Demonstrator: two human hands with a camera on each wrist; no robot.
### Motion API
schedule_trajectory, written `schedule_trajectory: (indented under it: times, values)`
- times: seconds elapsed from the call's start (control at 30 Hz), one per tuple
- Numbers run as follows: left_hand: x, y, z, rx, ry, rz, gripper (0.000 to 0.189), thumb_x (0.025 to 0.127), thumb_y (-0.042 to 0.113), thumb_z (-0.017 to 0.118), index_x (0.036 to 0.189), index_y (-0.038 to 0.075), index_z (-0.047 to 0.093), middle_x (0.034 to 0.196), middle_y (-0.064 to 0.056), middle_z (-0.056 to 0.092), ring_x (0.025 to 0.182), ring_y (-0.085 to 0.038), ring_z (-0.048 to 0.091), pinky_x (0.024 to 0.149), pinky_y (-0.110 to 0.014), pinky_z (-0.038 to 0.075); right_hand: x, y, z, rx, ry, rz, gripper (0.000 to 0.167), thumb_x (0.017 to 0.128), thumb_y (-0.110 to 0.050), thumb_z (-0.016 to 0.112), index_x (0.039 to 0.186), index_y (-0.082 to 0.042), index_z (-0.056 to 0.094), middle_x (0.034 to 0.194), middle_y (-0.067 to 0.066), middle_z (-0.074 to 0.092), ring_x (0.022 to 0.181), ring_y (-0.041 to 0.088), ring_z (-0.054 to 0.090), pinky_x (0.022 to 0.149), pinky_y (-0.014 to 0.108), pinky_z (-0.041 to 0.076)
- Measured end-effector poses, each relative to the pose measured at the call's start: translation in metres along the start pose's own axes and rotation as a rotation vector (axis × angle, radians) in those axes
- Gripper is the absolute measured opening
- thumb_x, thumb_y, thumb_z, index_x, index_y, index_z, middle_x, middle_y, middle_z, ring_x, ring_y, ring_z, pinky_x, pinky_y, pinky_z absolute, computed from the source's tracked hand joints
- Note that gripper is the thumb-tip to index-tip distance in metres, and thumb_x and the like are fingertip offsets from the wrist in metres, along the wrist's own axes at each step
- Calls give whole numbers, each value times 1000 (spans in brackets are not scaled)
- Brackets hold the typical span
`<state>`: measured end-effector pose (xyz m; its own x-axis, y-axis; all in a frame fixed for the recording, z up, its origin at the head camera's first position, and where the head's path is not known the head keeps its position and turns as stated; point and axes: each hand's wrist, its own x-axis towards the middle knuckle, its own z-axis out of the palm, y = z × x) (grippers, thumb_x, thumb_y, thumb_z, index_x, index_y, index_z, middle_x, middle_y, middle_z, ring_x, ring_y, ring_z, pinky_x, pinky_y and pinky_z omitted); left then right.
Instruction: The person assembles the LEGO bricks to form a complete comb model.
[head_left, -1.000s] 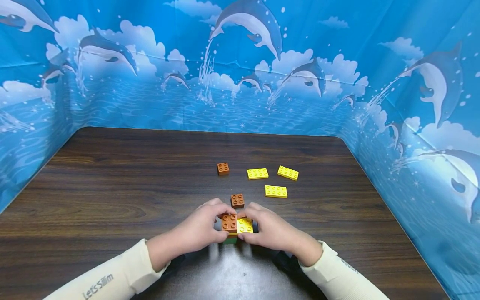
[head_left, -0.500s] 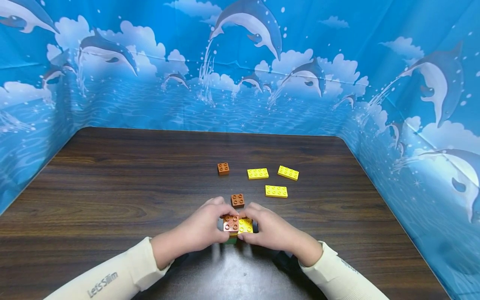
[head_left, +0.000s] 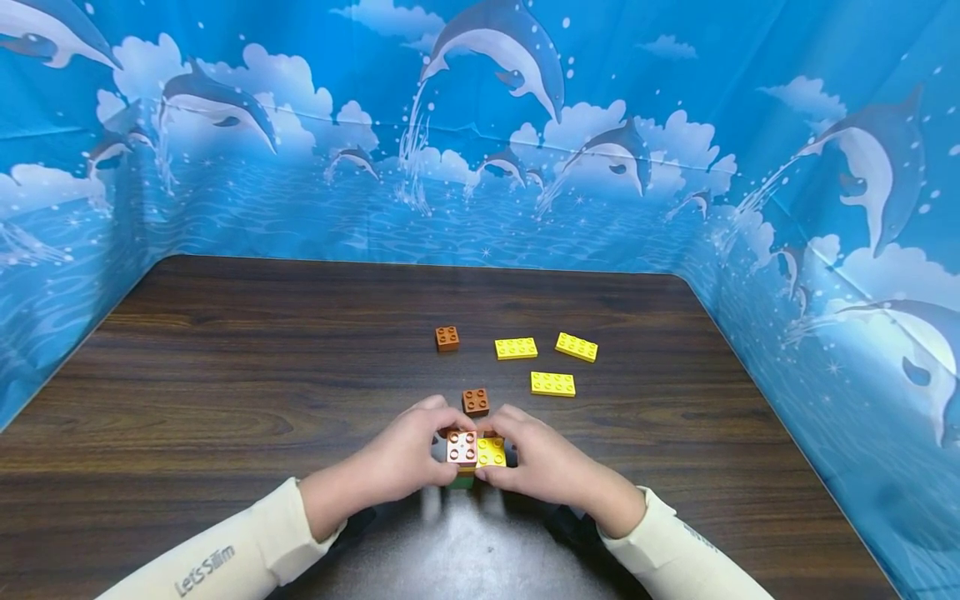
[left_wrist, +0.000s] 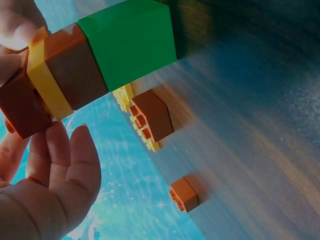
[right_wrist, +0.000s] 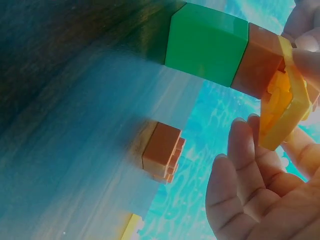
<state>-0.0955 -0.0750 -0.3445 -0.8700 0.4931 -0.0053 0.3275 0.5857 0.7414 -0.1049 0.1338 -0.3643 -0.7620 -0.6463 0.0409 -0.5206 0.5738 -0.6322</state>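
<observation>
The stack [left_wrist: 62, 75] stood upright on the tabletop [head_left: 262, 350], directly in front of the person, partly built. Its lower levels looked done: the green brick [left_wrist: 131, 47] formed the base, with the lower brown brick [left_wrist: 77, 75] on it and the yellow plate [head_left: 491, 452] above. The plate's right half jutted out past the bricks beneath, its studs bare.

Both hands were narrowed around this upper part. The left hand [head_left: 405, 450] held the upper brown brick [head_left: 462, 448] between thumb and finger, over the plate's left half; the right hand [head_left: 543, 452] pinched the overhanging half, thumb near and finger far. The left wrist view seemed to show a slight gap under the upper brown brick, so it was probably not pressed fully home.

Unused pieces lay loose beyond the hands: the near brown brick [head_left: 475, 402] just behind the stack, the far brown brick [head_left: 447, 339] farther back, and three loose plates [head_left: 552, 384], yellow, to the right. The bare studs left room for another piece, though how many belonged could not be told.
</observation>
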Motion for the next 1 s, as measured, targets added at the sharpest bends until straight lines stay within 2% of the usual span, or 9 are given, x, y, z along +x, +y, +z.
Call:
schedule_trajectory:
  times: [0.17,0.4,0.7,1.0]
  values:
    - [-3,0,1,-44,12,-34,41,69,-3,76,108,7,65,95,-1,54,83,-14,51,69,-25,45,-1,-2,0,21,45,-6,39,84,-23,75,119,-15,62,101,-8,54,88,9,51,74,25,46]
    - [-7,-2,4,-47,59,-28,33,74,4,79,101,11,63,96,3,56,88,-13,53,78,-30,48,-2,-5,0,39,75,-2,39,84,-25,75,119,-18,61,102,-7,55,91,9,51,74,30,48]
    - [-10,-5,3,-53,68,-25,32,75,5,78,101,12,62,98,3,56,91,-14,53,78,-31,48,-2,-6,2,35,98,-38,35,83,-22,76,115,-15,62,105,-3,58,93,9,52,81,37,50]
    - [-10,-6,1,-81,43,-46,28,78,6,77,103,10,64,99,2,58,94,-15,56,80,-32,49,-2,-7,2,35,101,-43,29,84,-20,75,110,-15,63,103,-6,58,92,9,53,81,37,50]
